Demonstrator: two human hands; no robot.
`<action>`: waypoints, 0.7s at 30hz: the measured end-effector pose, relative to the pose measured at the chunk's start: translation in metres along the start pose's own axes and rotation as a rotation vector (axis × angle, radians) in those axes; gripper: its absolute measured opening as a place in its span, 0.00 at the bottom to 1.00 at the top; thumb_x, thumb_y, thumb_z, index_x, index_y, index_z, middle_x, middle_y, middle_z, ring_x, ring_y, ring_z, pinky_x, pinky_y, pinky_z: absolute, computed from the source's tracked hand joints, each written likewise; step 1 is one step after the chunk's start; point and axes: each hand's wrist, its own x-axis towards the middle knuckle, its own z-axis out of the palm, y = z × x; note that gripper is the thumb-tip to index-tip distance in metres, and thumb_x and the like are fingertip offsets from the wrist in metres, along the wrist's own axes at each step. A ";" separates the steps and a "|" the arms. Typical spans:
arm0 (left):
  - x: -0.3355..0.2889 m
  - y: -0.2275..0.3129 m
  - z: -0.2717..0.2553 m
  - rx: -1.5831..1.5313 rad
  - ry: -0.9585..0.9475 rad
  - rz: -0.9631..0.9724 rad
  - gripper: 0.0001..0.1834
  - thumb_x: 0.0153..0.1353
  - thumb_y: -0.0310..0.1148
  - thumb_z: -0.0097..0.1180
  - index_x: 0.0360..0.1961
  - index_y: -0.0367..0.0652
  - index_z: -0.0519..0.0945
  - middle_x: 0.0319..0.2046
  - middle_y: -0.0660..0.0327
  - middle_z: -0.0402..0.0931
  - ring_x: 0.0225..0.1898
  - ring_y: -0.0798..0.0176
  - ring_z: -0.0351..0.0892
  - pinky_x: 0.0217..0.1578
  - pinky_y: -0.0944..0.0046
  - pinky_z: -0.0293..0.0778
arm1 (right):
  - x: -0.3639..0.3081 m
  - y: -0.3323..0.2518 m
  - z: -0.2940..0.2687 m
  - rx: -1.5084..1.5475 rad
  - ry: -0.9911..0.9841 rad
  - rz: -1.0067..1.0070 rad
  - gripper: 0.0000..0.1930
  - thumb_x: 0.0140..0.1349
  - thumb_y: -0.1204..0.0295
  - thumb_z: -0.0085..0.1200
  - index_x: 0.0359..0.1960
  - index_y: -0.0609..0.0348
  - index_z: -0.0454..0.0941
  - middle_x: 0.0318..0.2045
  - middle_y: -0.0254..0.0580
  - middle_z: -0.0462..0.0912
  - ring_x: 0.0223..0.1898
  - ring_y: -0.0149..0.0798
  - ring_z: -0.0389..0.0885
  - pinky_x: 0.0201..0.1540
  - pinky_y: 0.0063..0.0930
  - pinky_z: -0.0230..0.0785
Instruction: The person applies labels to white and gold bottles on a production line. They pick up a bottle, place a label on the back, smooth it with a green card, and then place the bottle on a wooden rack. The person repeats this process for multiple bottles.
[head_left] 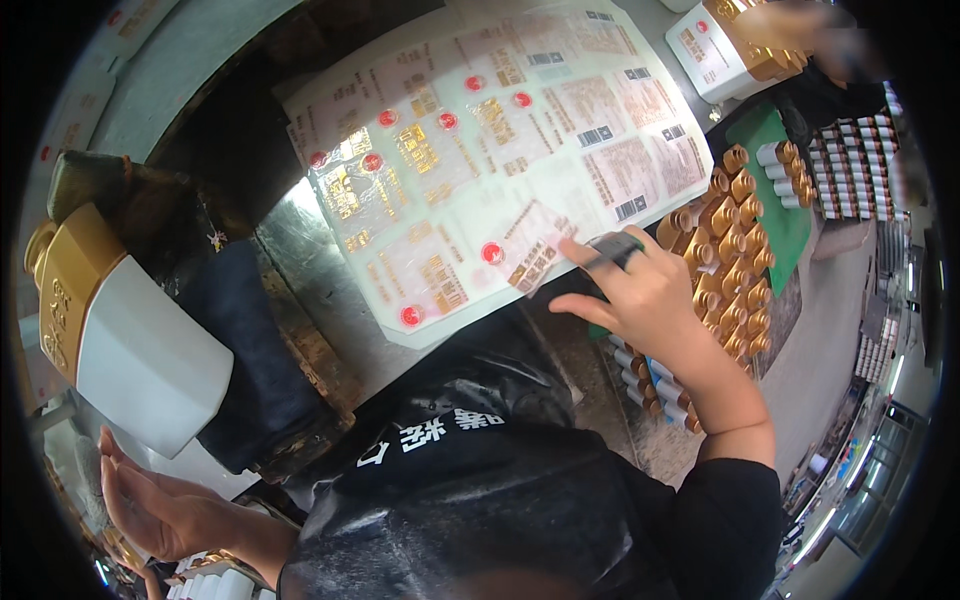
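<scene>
Head view is showing the left hand lying open, palm up, just below a white bottle with a gold cap. Farther right, the right hand is pinching a label at the edge of the sticker sheet, beside gold caps.

Pale label sheet with gold-and-red stickers lies centre; one peeled label at its lower edge; white-gold box top right

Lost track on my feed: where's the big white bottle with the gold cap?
In the head view, the white bottle lies tilted at far left, just above the left hand, against a dark cushioned rest.
</scene>
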 end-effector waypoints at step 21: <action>0.043 -0.002 0.021 0.051 -0.448 0.195 0.23 0.59 0.26 0.57 0.57 0.52 0.80 0.56 0.59 0.78 0.70 0.48 0.59 0.72 0.48 0.31 | 0.049 -0.037 -0.033 1.238 -0.155 0.781 0.08 0.62 0.75 0.58 0.36 0.70 0.84 0.31 0.36 0.85 0.31 0.25 0.79 0.38 0.20 0.70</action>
